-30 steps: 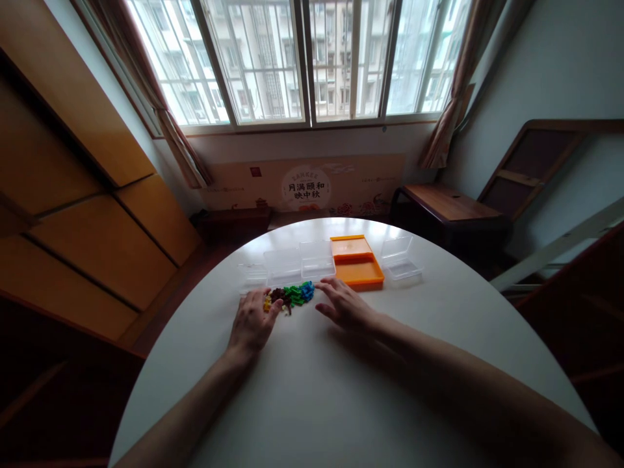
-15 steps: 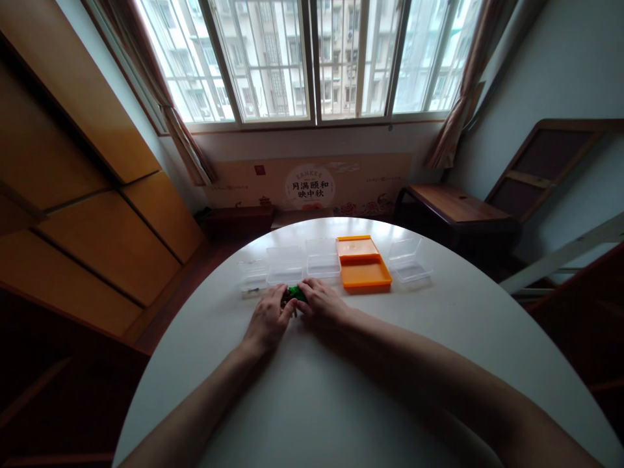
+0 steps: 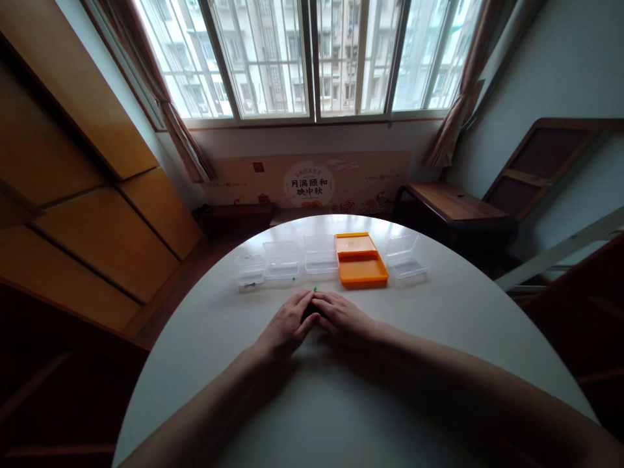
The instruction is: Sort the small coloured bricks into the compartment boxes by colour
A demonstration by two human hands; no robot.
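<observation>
My left hand and my right hand meet on the tabletop, fingertips touching, both curved into a cup. Between the palms is a dark hollow, where small green and brown pieces are mostly hidden. A tiny green piece shows just beyond the fingertips. Another green speck lies farther off, in front of a clear plastic box. Past the fingers stands an orange box with its lid folded back.
More lidded clear boxes line the far side: one at left with something small and dark in it, one beside the orange box, and one at right. All stand on the round white table. Beyond are a wooden side table and windows.
Both hands have slid right and a little nearer to me, closing together. The green and brown pieces between them are now mostly covered. Two green bits show on the table.
</observation>
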